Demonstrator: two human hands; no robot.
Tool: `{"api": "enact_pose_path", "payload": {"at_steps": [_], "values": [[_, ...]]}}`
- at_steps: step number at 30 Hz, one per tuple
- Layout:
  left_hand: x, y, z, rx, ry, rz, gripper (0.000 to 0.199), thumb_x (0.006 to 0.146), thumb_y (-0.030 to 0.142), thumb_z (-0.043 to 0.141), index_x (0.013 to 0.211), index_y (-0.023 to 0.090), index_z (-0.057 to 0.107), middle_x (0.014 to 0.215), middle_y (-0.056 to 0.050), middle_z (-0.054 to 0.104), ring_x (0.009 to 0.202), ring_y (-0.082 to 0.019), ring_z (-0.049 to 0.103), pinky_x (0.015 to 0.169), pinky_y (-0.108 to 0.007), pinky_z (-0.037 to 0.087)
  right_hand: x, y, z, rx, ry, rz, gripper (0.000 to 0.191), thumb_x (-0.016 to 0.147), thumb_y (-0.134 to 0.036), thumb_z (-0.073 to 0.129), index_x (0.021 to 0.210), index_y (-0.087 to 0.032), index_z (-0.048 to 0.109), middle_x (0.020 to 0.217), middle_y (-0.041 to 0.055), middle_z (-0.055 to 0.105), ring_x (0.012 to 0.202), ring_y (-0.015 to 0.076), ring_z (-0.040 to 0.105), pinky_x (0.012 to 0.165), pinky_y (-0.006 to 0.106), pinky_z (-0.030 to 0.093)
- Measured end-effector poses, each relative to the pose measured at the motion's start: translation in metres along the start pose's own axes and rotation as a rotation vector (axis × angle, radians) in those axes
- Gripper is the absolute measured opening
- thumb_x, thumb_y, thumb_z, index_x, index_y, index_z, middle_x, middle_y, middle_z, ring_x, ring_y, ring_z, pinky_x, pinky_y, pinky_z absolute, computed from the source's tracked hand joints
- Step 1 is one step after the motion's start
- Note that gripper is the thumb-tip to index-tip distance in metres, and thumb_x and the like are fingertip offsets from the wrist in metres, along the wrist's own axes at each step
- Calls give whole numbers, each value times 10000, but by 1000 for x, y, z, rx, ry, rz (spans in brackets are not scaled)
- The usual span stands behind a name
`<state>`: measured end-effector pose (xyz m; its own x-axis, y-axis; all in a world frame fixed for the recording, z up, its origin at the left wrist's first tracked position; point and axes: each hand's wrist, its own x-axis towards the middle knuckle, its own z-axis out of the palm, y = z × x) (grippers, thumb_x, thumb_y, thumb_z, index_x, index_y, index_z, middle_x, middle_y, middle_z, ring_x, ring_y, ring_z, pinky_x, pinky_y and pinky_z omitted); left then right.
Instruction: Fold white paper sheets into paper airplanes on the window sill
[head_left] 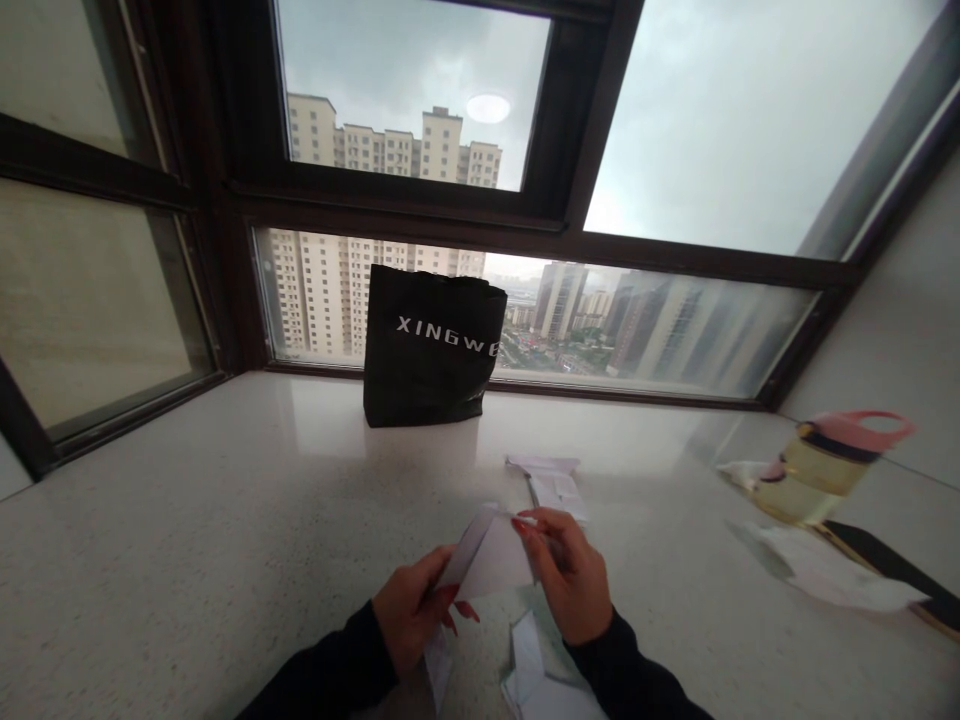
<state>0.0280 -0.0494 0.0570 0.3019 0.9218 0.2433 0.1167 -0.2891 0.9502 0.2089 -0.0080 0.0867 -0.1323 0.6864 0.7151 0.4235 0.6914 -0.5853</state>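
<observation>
A partly folded sheet of white paper (495,558) is held between both hands above the pale speckled counter. My left hand (415,608) grips its left edge, with the thumb and fingers closed on it. At the upper right edge, my right hand (571,572) pinches the paper between thumb and index finger. Just beyond the hands lies a folded white paper piece (556,490). Nearer to me, between the forearms, are more folded papers (529,655), and another folded piece (438,668) shows under my left hand.
A black bag (433,350) stands on the counter (225,540) by the window. To the right are a bottle with a pink lid (825,465), crumpled white tissue or plastic (832,570) and a dark flat object (892,565).
</observation>
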Motion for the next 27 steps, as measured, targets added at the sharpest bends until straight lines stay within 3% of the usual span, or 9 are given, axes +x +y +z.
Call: {"api": "enact_pose_path", "payload": {"at_steps": [6, 11, 16, 22, 27], "values": [[-1, 9, 5, -235, -88, -39, 425, 726, 424, 494, 1013, 110, 486, 653, -51, 611, 537, -127, 553, 467, -199, 408, 1, 1, 0, -195, -38, -245, 114, 800, -174, 404, 842, -202, 506, 727, 32, 619, 677, 145, 591, 614, 218, 464], [2, 10, 3, -374, -130, -61, 427, 716, 415, 518, 1011, 107, 499, 664, -62, 621, 611, -154, 585, 502, -216, 431, 3, 2, 1, -248, -43, -280, 118, 815, -177, 386, 847, -189, 499, 722, 41, 613, 677, 143, 590, 611, 216, 467], [3, 7, 2, -447, -86, -137, 452, 714, 452, 503, 984, 90, 532, 596, -65, 625, 553, -157, 586, 490, -234, 436, 3, -2, 0, -264, -24, -295, 140, 821, -190, 374, 862, -194, 507, 724, 42, 615, 681, 150, 596, 602, 223, 471], [1, 1, 4, -566, -98, -237, 476, 673, 446, 562, 1018, 122, 518, 733, -82, 627, 691, -217, 612, 577, -291, 458, -7, -16, -2, -272, -122, -404, 203, 842, -191, 336, 970, -205, 493, 764, 55, 620, 677, 150, 592, 579, 237, 464], [0, 2, 5, -659, -96, -274, 462, 656, 427, 591, 1015, 143, 522, 808, -88, 615, 726, -240, 608, 579, -331, 472, -8, -19, 0, -273, -129, -423, 222, 846, -184, 322, 981, -191, 498, 748, 59, 620, 651, 149, 591, 557, 237, 463]]}}
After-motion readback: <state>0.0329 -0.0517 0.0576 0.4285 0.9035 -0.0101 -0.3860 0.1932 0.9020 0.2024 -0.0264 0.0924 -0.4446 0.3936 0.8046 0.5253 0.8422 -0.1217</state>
